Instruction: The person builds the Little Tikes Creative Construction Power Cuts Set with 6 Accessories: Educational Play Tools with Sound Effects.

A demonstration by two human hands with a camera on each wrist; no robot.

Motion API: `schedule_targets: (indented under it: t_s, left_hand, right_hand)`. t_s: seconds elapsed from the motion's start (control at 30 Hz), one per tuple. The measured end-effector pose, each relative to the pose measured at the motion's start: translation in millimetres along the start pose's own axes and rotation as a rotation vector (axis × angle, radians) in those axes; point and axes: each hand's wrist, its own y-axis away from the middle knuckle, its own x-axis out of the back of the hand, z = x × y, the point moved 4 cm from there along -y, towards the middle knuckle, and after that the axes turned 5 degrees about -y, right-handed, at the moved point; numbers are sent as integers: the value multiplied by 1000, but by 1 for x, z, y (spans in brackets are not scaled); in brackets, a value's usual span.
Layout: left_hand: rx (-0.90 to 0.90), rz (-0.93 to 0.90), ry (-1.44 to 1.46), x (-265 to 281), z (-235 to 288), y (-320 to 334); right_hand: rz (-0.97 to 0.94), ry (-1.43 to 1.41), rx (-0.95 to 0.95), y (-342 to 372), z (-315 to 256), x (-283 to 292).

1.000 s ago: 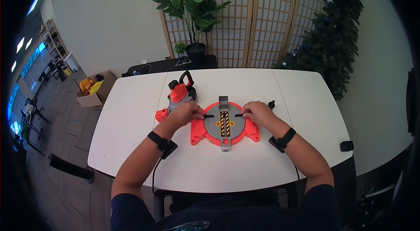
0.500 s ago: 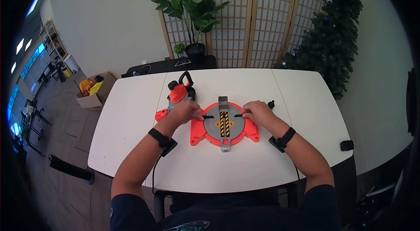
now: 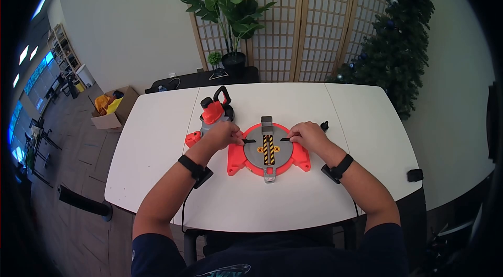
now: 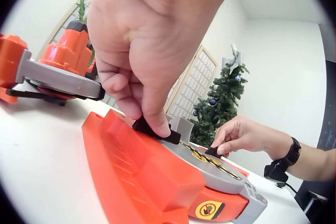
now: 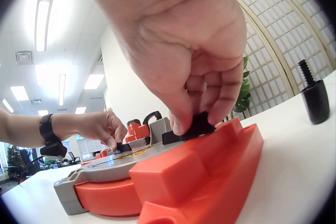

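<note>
A toy miter saw base, orange [image 3: 237, 161] with a round grey turntable [image 3: 255, 157], lies on the white table in front of me. Yellow-and-black stripes run down the turntable's middle. At its left edge my left hand [image 3: 222, 134] pinches a small black clip [image 4: 172, 136] between thumb and fingers. Opposite, my right hand [image 3: 309, 134] pinches a matching black clip [image 5: 199, 126] at the right edge. Both clips sit where the grey disc meets the orange rim, their inner ends pointing toward the stripes. Fingers partly cover each clip.
Behind my left hand stands the orange and grey saw head [image 3: 213, 113] with its black handle. A black knob with a threaded stem [image 5: 316, 102] stands upright beyond my right hand. A small black object [image 3: 415, 175] lies at the table's right edge.
</note>
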Motion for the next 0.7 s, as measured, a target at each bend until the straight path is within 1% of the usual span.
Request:
schedule_targets:
  t_s: [0.1,0.3,0.5,0.6,0.67,0.7]
  left_hand:
    - [-1,-10,-35,0,1,0]
    - [-18,-5,27,-3,-4,-2]
    - [13,-1,16,-3,-2,1]
    - [11,24,-17,-4,-2,5]
    - [-29,82,-58,-8,-4,4]
    - [-29,83,-58,-7,-3,5]
  right_hand:
    - [4,-6,2,2,-2,2]
    - [9,-11,-4,4,-4,3]
    - [13,-11,-2,4,-2,2]
    - [21,-8,4,4,-2,2]
    - [22,-3,2,4,-1,1]
    - [24,2,4,4,-1,1]
